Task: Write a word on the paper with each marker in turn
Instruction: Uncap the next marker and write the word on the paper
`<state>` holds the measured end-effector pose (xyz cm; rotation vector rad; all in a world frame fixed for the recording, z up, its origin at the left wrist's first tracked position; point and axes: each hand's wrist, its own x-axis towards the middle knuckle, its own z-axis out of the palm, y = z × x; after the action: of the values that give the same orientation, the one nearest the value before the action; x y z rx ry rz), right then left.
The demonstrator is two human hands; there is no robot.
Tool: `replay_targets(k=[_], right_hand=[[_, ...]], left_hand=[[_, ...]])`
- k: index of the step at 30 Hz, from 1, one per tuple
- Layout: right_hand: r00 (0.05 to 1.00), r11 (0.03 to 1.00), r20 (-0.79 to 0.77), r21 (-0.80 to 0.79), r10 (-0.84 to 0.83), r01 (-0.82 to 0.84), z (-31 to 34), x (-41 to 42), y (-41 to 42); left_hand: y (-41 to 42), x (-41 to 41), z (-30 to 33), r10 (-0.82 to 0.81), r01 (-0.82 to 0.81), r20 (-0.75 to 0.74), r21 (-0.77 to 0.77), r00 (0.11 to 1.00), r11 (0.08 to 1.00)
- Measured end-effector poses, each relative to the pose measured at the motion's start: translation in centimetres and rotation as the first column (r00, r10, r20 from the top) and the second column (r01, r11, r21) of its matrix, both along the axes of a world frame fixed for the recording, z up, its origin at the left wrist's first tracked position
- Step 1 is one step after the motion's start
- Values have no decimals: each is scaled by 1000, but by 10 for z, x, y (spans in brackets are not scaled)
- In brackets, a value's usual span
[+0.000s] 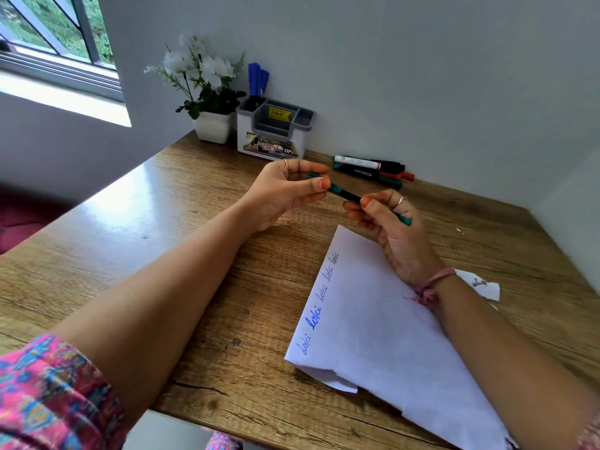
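Head view: both hands are raised over the desk with one green marker (349, 195) slung between them. The left hand (285, 193) pinches the cap end between thumb and fingers; the right hand (391, 232) is closed round the barrel, whose tail pokes out past its knuckles. It looks like the cap is being pulled off or pushed on; I cannot tell which, as the fingers cover the join and the tip.

Just under the right wrist lies the paper (383, 323), with a row of words down its left edge, in blue as far as I can tell. If the cap is coming off, the next move wants a straight pull, then the tip brought down to the bare paper beside that row.

Beyond the right hand, by the wall, lie more markers (370, 168); their count is hard to make out.
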<state>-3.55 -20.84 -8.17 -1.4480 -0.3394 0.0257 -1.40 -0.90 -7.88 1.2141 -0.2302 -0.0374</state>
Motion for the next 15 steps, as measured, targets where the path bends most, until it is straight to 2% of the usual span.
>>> replay_targets(k=[10,13,15], right_hand=[[999,998,-26,-45,-39,38,-2,3,-3],[1000,999,-15,-25,-24,24,0,1,0],[1000,995,19,-93,-21,23,-2,1,5]], left_hand=[[-6,-6,5,43,-45,61,25,997,999],[-7,-6,8,55,-52,69,-54,996,997],[-6,-5,12,70,-61,53,-148,996,987]])
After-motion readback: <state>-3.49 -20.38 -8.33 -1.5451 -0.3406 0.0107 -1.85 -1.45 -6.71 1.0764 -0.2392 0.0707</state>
